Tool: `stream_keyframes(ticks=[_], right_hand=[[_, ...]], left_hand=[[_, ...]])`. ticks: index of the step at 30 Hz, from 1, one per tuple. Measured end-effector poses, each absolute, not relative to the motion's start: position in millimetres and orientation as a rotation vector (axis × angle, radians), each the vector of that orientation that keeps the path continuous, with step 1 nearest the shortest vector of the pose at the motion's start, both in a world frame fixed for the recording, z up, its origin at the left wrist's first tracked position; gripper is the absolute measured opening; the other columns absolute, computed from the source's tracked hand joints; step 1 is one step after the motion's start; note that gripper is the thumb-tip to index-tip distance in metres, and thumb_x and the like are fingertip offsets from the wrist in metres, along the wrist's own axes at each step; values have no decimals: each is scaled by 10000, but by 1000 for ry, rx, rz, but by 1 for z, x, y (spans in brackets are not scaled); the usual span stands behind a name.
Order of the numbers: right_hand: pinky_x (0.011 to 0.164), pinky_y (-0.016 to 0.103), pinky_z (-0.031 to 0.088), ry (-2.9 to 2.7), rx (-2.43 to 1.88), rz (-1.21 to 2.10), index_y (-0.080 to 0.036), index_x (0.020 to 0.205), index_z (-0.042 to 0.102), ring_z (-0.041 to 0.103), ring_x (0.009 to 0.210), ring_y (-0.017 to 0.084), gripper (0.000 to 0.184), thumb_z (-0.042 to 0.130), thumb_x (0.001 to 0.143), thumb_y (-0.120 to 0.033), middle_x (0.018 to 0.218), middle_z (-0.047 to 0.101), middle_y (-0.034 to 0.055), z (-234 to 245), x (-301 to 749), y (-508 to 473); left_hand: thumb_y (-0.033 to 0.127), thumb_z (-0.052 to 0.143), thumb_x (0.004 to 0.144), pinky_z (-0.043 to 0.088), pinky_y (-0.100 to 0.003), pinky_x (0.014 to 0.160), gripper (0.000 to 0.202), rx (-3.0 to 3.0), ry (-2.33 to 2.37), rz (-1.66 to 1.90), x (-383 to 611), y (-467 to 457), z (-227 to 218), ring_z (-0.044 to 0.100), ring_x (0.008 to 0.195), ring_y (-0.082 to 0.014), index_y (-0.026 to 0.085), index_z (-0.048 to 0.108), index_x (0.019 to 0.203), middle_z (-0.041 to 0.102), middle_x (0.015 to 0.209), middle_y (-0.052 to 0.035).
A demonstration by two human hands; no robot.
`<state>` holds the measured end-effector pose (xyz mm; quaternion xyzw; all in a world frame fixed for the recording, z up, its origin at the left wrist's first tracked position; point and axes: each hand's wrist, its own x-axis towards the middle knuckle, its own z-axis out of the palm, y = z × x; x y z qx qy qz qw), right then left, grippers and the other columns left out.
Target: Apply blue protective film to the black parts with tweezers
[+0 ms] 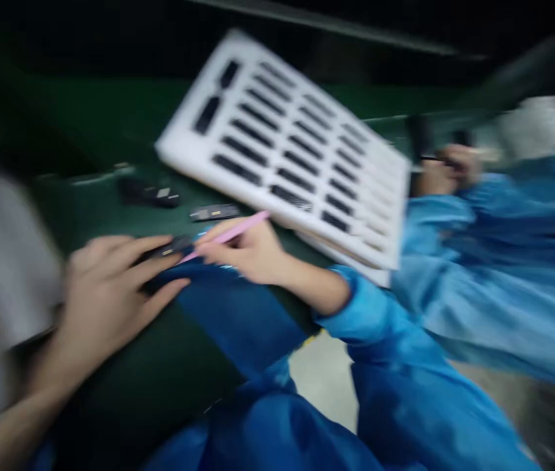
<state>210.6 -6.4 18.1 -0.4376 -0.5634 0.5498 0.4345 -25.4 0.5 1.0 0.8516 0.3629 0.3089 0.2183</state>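
Small dark part (pixel 174 247) sits on the green table (pixel 110 131), left of centre, right at the near edge where a blue cloth (pixel 228 314) laps over. The left hand (pixel 110 288) comes in from eight o'clock with its fingers stretched long, tips on the part. The blur hides whether the thumb pinches it or the fingers just pin it flat, so I can't tell. At three o'clock of the part, the right hand (pixel 252 252) is closed around a pink stick (pixel 231 232), held like a pen with the tip angled down toward the part.

By my reading the part is light, stiff and thin, probably easy to flick away or scratch. It looks best taken by its long edges, with the fingers off its top face. The stick looks slim and rigid, and it is gripped low near the working end.

Moving outward, two more loose dark parts lie at eleven o'clock (pixel 150 194) and one o'clock (pixel 214 212), close enough to be knocked. A white tray (pixel 385 196) with rows of dark slots rests tilted at one to two o'clock. Its near corner crowds the right wrist. Far out at three o'clock, a co-worker's hand (pixel 447 167) in a blue sleeve (pixel 478 261) holds something dark, too smeared to name.
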Motion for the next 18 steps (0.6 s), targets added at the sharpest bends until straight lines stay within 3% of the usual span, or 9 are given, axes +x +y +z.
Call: stream_keyframes(ticks=[3,9,18], right_hand=[[535,201,554,-1275,-1197,1359,-148,845,777,674,563,107,130,812,805,-267,665,745,19,13,204,-7],[499,210,550,-1322,-1218,1332,-153,816,779,670,525,115,115,824,789,-254,635,745,34,15,200,-9],[484,218,526,-1362,-1231,1306,-152,829,781,674,533,125,127,825,791,-265,647,753,43,14,201,-10]], left_hand=[[430,730,887,462,-499,938,301,2505,1176,591,-28,-4,8,602,1154,-309,292,733,1154,666,1323,-47],[344,667,949,429,-430,915,132,2440,1176,677,-32,-7,12,594,1139,-240,270,760,1006,685,1255,-35],[275,653,953,408,-421,921,107,2420,1144,726,-32,-7,12,592,1106,-223,256,756,935,706,1205,-18]])
